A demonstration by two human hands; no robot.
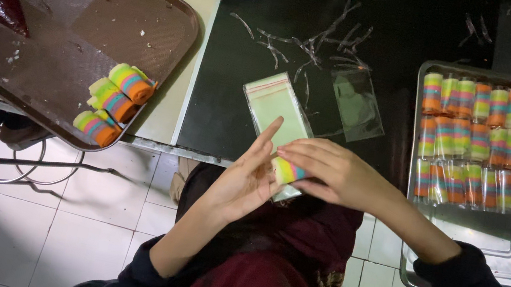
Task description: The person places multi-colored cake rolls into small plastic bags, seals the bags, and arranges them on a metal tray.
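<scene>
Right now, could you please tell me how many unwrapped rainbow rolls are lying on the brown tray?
3, clustered at the brown tray's near right corner: top roll, middle roll, bottom roll. None seems hidden.

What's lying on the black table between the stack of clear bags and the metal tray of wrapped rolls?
In the head view, one loose clear bag lies on the black table between the stack of bags and the metal tray.

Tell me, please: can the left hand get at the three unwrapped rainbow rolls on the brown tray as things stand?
Probably yes, but not at once. The left hand is busy holding the clear bag with the roll that the right hand grips. Nothing lies between it and the unwrapped rolls near the brown tray edge.
</scene>
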